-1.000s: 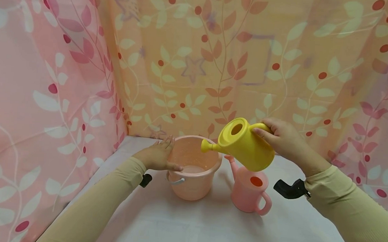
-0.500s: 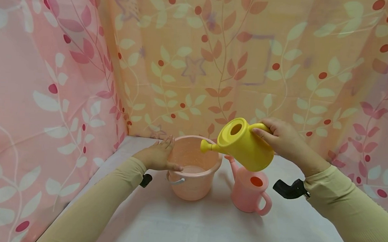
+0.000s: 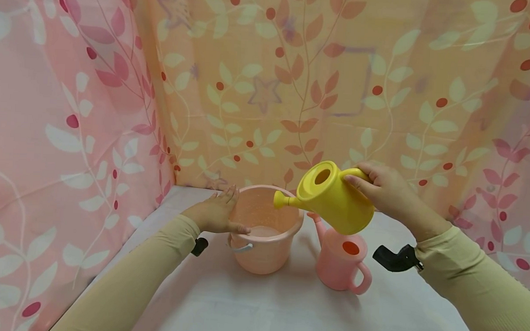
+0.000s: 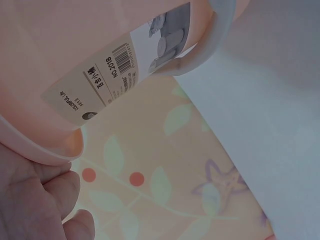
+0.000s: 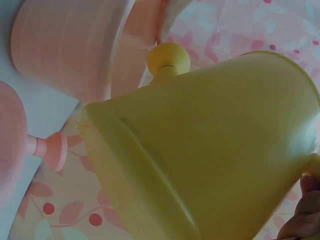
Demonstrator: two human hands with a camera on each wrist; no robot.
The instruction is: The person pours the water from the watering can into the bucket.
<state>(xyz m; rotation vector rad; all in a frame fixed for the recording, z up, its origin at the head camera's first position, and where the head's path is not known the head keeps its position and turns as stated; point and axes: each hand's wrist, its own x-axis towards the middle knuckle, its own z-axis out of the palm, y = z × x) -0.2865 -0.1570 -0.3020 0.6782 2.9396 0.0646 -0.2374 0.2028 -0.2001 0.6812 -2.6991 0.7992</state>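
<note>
My right hand (image 3: 384, 194) grips the handle of a yellow watering can (image 3: 348, 207), holding it in the air. The can tilts left, its round spout head (image 3: 281, 200) over the right side of a peach bucket (image 3: 263, 258). No stream of water can be made out. My left hand (image 3: 215, 212) rests on the bucket's left rim, fingers extended and thumb on the near edge. In the left wrist view, the fingertips (image 4: 65, 192) touch the rim beside the labelled wall. A pink watering can (image 3: 338, 265) stands upright below the yellow one.
A pale bucket handle (image 3: 240, 248) hangs at the front left of the bucket. White cloth (image 3: 225, 305) covers the table. Leaf-patterned curtains (image 3: 259, 87) close off the back and sides. Black wrist camera mounts (image 3: 395, 258) jut from the sleeves.
The yellow watering can has shifted very slightly left since the earliest frame. Both hands, the bucket and the pink watering can otherwise look the same.
</note>
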